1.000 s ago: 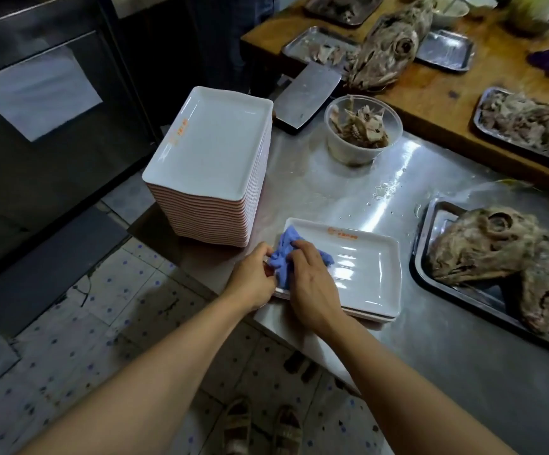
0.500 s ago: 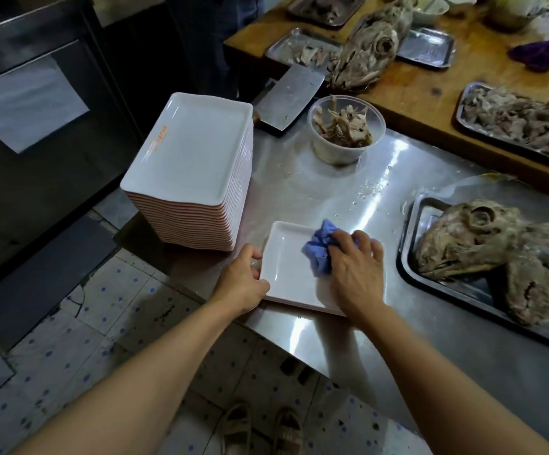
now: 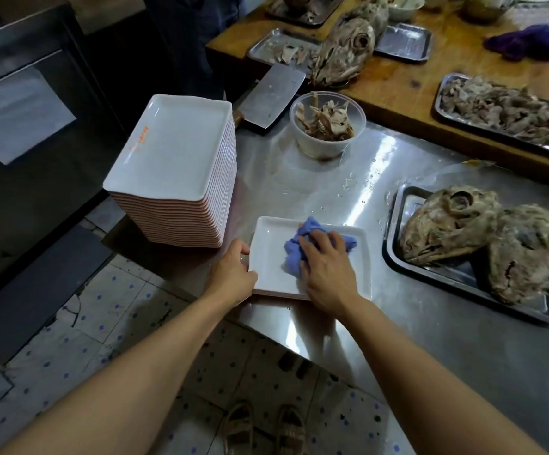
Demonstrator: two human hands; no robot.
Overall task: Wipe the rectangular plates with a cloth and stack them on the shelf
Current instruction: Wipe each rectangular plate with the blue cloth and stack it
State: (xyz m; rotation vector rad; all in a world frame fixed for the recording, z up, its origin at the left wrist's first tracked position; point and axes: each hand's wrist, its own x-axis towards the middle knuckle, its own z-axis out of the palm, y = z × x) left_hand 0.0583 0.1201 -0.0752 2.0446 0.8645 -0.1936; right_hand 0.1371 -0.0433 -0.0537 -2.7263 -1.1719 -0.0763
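**Q.** Steel counter, kitchen setting: what occupies the near edge?

**A.** One white rectangular plate, lying flat at the counter's front edge, just right of a tall plate stack. A thin pink edge beneath its near rim suggests a second plate under it; this cannot be confirmed. A metal tray of fish heads lies to its right, apart from it.

**Q.** State of each hand?

**A.** Left hand: fingers and thumb curled round the plate's left rim, holding it against sliding. Right hand: palm down, fingers bent over a bunched blue cloth, pressing it into the plate's well.

**Q.** How should the plate be expected to handle?

**A.** Judged rigid, smooth and light for its area, probably melamine or glazed ware. The glossy surface on wet-looking steel would slide readily, hence the bracing hand. The raised rim is the natural hold: thumb on top, fingers beneath a short side. The cloth is soft, conforms to the corners and needs only light pressure.

**Q.** And the stack?

**A.** Many plates deep, likely heavy as a unit. It overhangs the counter's left corner, so a nudge is the risk. No shelf can be identified in this view.
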